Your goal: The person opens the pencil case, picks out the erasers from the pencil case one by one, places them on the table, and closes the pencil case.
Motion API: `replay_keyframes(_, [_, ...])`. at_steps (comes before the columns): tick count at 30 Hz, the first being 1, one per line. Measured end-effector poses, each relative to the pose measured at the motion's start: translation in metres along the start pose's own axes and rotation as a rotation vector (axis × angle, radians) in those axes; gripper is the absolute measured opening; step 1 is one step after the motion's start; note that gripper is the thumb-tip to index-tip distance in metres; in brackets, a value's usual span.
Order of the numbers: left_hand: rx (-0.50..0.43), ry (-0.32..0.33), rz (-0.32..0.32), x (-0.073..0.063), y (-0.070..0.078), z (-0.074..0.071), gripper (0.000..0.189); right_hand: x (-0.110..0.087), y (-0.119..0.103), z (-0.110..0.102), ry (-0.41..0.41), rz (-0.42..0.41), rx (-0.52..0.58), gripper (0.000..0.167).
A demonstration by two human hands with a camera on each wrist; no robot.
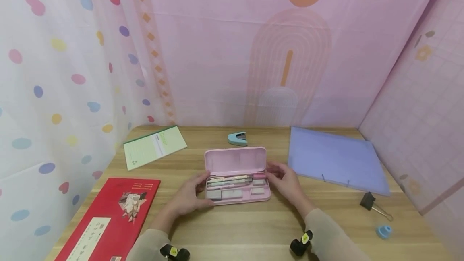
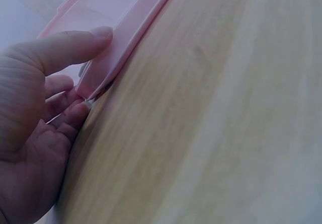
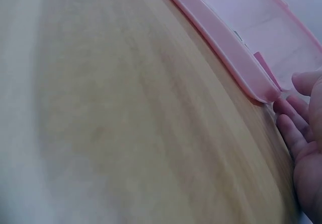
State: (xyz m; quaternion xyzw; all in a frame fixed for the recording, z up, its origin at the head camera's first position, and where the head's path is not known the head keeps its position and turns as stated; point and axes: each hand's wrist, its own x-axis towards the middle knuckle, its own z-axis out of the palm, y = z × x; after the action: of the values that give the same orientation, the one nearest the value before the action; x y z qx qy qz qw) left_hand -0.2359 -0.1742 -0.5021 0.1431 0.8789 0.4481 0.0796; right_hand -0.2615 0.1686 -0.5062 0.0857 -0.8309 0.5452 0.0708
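A pink pencil case (image 1: 235,161) lies on the table with its lid raised at the back. Inside are several pens or pencils (image 1: 229,181) and pale blocks (image 1: 232,193) that look like erasers. My left hand (image 1: 189,194) holds the case's left end, the thumb along the front wall and the fingers round the corner, as the left wrist view shows. At the right end, my right hand (image 1: 286,182) touches the corner with fairly straight fingers, its thumb near the rim. In the right wrist view, the fingertips (image 3: 282,105) meet the case's corner.
Behind the case sits a light blue stapler (image 1: 237,138). A green notepad (image 1: 155,148) and a red book (image 1: 108,216) lie at left. To the right are a purple folder (image 1: 333,160), a black binder clip (image 1: 368,201) and a small blue object (image 1: 384,232).
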Motion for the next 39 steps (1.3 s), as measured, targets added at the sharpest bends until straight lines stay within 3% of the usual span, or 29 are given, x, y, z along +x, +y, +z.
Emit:
replay_keyframes(5, [-0.007,0.016,-0.003,-0.001,-0.001,-0.001,0.101,-0.005,-0.003,-0.001,-0.021,-0.091,-0.138,0.017])
replay_keyframes(11, [-0.012,0.026,0.005,-0.001,-0.002,0.000,0.102,-0.004,-0.008,0.003,-0.080,-0.178,-0.268,0.012])
replay_keyframes(17, [-0.006,0.027,0.001,0.000,-0.004,0.004,0.102,0.001,-0.011,0.008,-0.129,-0.133,-0.342,0.012])
replay_keyframes(26, [-0.021,0.026,0.015,0.001,-0.002,0.005,0.102,0.003,-0.008,0.010,-0.112,-0.120,-0.420,0.018])
replay_keyframes(39, [-0.030,0.029,0.015,0.000,0.000,0.004,0.102,0.005,-0.009,0.010,-0.108,-0.092,-0.398,0.005])
